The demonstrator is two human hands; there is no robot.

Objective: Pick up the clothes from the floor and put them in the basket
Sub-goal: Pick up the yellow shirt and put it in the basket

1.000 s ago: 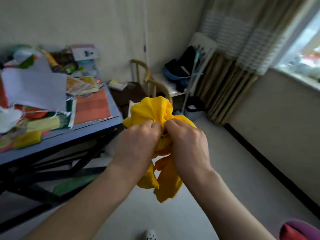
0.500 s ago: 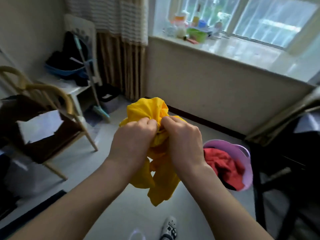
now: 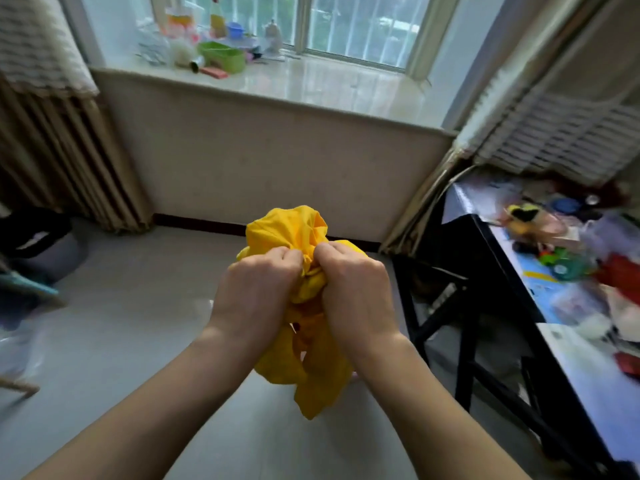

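Note:
A bunched yellow garment hangs in mid-air in the middle of the head view, well above the pale floor. My left hand and my right hand both grip it side by side, fists closed on the cloth, knuckles almost touching. A loose tail of the yellow cloth dangles below the hands. The basket is hidden from view, apart from a faint pink sliver behind the cloth's lower right edge.
A black-framed table cluttered with toys and papers stands at the right. A windowsill with bottles and a green box runs across the back. Curtains hang at the left, with a dark bin below them.
The view has swung right, from the left cluttered table past the chair and pink basket to the window and right-hand table. Both hands have kept the same grip on the yellow garment.

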